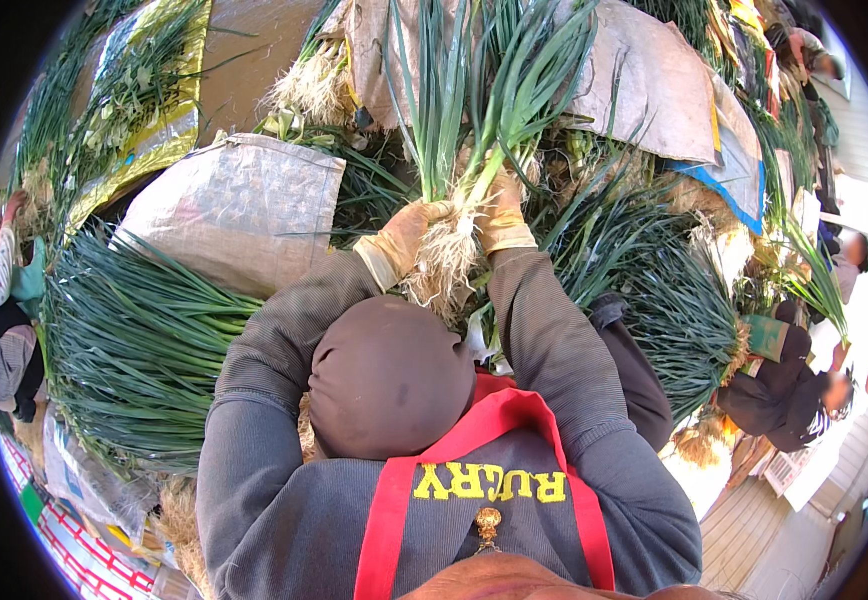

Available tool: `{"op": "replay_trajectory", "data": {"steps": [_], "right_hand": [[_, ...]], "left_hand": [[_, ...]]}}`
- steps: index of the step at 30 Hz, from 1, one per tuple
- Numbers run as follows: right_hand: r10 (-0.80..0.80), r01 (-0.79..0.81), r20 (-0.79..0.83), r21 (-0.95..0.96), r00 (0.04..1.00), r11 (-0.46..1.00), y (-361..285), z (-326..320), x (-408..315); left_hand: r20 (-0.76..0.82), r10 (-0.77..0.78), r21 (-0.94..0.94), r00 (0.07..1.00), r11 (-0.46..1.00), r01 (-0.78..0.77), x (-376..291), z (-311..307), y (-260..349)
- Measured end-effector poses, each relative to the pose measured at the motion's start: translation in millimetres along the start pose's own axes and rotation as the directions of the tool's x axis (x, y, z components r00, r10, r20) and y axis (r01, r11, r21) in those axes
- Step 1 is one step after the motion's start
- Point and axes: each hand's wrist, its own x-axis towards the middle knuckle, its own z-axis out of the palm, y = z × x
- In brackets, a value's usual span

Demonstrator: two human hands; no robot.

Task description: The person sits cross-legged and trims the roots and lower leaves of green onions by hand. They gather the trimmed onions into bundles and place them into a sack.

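My left hand, in a pale yellow work glove, grips a few green onions near their white root ends. My right hand, gloved alike, is closed around a thicker bunch of green onions just beside it. Pale, stringy roots hang between both hands toward me, while the green leaves point away. The fingers of my right hand are partly hidden behind the stalks. Below the hands is my bent knee in dark brown cloth.
A large heap of green onions lies to the left, another to the right. Woven sacks cover parts of the pile, including a pale sack ahead. Other people sit at both sides, one at the right.
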Motion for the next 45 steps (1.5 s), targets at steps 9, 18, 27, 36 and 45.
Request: {"op": "replay_trajectory", "data": {"steps": [9, 18, 27, 36, 45], "right_hand": [[-0.182, 0.082, -0.143, -0.523, 0.973, 0.849, -12.0, 4.9, -8.2], [-0.243, -0.06, -0.158, -0.928, 0.957, 0.368, -23.2, -17.9, 32.5], [-0.127, -0.109, -0.199, -0.856, 0.972, 0.505, -33.2, 9.0, -10.4], [-0.481, -0.14, 0.217, -0.787, 0.849, -0.601, -24.2, 20.1, -28.9], [-0.109, 0.133, 0.079, -0.679, 0.991, 0.722, -19.2, 38.7, -97.4]], "left_hand": [[0.011, 0.024, 0.119, 1.0, 0.993, -0.026, 0.3, -4.6, -6.0], [0.023, 0.062, 0.015, 0.998, 0.998, -0.063, -8.1, 4.3, 1.3], [0.019, 0.202, 0.306, 0.979, 0.931, -0.198, -10.8, 4.9, -1.3], [-0.053, 0.259, 0.302, 0.964, 0.925, -0.232, -15.9, 8.5, -1.6], [-0.022, 0.2, 0.316, 0.98, 0.931, -0.183, -14.4, 6.3, 1.8]]}}
